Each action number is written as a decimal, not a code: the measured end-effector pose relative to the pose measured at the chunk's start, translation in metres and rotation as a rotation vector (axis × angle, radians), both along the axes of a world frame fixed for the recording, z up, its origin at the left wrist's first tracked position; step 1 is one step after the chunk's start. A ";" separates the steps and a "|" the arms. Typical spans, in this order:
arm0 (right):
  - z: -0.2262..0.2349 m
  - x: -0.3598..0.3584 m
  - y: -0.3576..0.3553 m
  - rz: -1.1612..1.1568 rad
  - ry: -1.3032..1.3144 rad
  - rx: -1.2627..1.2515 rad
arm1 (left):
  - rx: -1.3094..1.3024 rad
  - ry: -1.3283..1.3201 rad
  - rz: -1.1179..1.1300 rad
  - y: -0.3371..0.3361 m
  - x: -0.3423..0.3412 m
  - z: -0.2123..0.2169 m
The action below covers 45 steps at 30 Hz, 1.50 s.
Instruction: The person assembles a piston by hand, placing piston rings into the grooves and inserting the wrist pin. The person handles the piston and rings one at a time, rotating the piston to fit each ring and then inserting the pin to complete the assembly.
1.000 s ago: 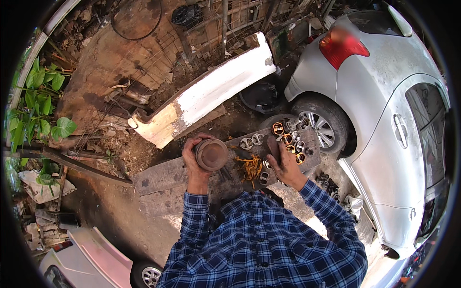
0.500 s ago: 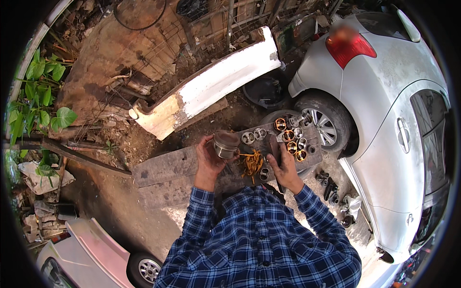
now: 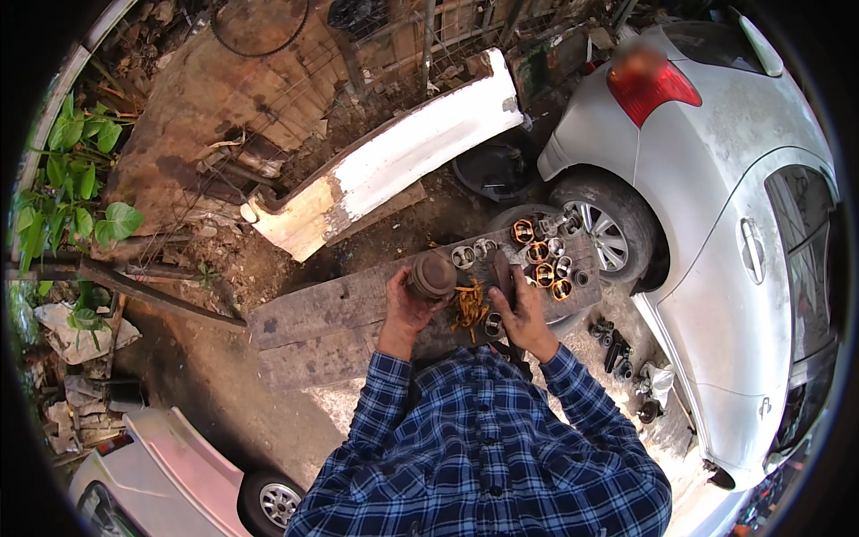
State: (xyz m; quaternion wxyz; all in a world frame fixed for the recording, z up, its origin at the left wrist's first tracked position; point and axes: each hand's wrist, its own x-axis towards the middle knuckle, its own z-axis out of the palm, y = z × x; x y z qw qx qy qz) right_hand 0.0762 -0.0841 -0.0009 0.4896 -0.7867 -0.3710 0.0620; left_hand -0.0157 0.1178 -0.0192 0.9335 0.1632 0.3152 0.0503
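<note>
Piston (image 3: 431,277) in my left hand (image 3: 403,311), dark slab (image 3: 504,277) in my right hand (image 3: 528,320).

So my left hand's wrapped round the grimy brown piston, round face tipped up at me, and my right hand's gripping the slab near it, the two not touching, both over the wooden surface (image 3: 313,327). Yellow strips (image 3: 470,307) are heaped between my hands, a couple of silver rings (image 3: 463,258) sit just past them, and gold rings (image 3: 538,252) are bunched beyond my right. Further out there's a white panel (image 3: 420,157) ahead and a silver car (image 3: 698,188) off to the right.
</note>
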 end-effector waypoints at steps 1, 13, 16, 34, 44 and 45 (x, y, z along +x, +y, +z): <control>-0.001 0.000 0.001 -0.001 -0.026 0.000 | 0.042 0.027 -0.038 -0.001 0.002 0.001; 0.006 -0.009 0.019 0.112 -0.252 0.196 | 0.360 -0.246 -0.023 0.009 0.006 0.035; 0.010 -0.016 0.034 0.126 -0.319 0.238 | 0.523 -0.154 0.031 -0.005 0.011 0.027; 0.023 -0.016 0.049 0.146 -0.339 0.264 | 0.727 -0.159 0.051 -0.014 0.005 0.043; 0.018 -0.023 0.043 0.101 -0.297 0.242 | 0.713 -0.091 0.079 -0.015 0.001 0.050; 0.018 -0.021 0.042 0.041 -0.104 0.142 | 0.757 -0.068 -0.007 -0.016 0.001 0.049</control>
